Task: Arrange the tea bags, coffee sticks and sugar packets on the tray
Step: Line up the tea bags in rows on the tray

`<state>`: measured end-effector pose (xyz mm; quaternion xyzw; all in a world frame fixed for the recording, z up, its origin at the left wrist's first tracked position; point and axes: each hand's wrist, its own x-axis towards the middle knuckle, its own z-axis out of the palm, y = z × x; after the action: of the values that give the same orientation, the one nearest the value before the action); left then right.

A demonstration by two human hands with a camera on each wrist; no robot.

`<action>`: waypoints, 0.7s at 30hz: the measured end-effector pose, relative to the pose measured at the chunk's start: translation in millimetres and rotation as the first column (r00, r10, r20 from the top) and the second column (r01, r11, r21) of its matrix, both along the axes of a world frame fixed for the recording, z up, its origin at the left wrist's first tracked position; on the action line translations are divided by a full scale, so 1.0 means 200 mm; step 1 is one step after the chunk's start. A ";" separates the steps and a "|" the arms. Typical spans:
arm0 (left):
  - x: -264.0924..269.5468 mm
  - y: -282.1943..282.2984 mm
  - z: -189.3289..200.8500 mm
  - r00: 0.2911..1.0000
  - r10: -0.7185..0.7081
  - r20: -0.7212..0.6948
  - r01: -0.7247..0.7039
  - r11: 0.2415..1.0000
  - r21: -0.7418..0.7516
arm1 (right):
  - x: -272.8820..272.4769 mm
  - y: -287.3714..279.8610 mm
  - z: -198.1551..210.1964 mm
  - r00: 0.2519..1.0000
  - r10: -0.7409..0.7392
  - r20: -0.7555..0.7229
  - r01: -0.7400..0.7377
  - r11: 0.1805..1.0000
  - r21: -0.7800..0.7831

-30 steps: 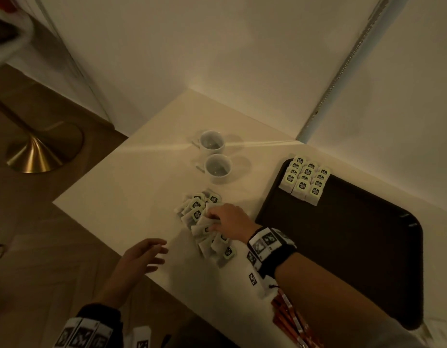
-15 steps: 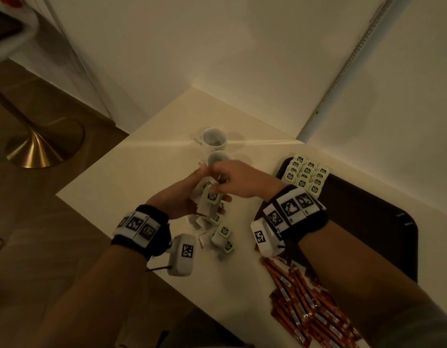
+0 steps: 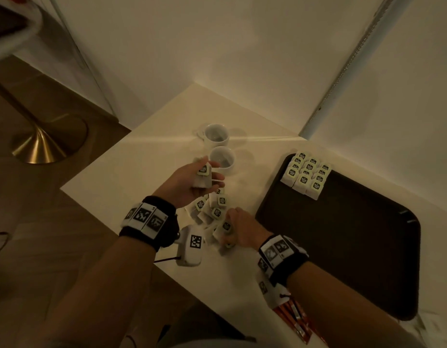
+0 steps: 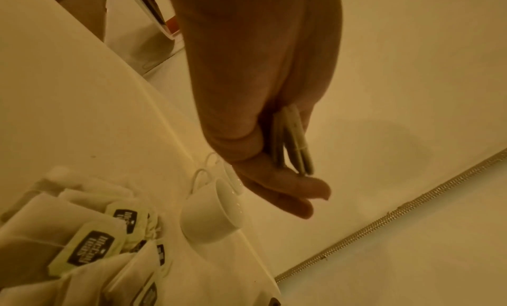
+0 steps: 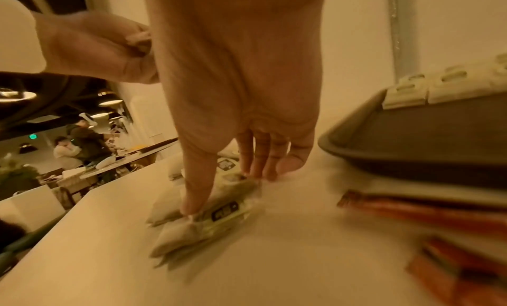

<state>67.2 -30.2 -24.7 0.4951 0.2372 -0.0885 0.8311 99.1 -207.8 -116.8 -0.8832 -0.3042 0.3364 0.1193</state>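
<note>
Nearby, two cups beside tray.

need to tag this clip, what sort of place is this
Probably a cafe or canteen. The right wrist view shows people seated at tables under pendant lamps; a white table holds two cups, tea bags and a dark tray.

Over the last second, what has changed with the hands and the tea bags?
The left hand came up from the table edge and now holds a small stack of tea bags above the loose pile. The right hand, which met it half a second ago, dropped back and pinches another tea bag. Tray, its tea bag rows and both cups stayed put.
</note>
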 end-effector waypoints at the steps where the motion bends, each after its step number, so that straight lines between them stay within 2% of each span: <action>1: 0.00 0.00 0.00 1.000 0.001 0.010 -0.001 1.000 0.020 | -0.01 0.00 -0.02 1.000 -0.006 0.025 0.006 1.000 0.022; 8: 0.02 -0.01 0.03 0.999 0.040 0.036 -0.043 0.996 0.084 | -0.02 0.01 -0.03 0.999 -0.047 0.008 0.045 0.986 0.161; 13: 0.03 0.00 0.04 0.998 0.048 0.035 -0.051 0.992 0.117 | 0.00 0.01 -0.05 0.999 -0.037 0.035 0.033 0.995 0.099; 21: 0.05 0.01 0.03 0.996 0.088 0.024 -0.089 0.994 0.059 | 0.08 -0.02 -0.02 0.946 -0.238 -0.222 0.284 0.936 0.209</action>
<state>77.6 -29.2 -18.2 0.5098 0.2524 -0.0389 0.8215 116.0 -211.5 -121.7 -0.8584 -0.2088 0.3627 0.2968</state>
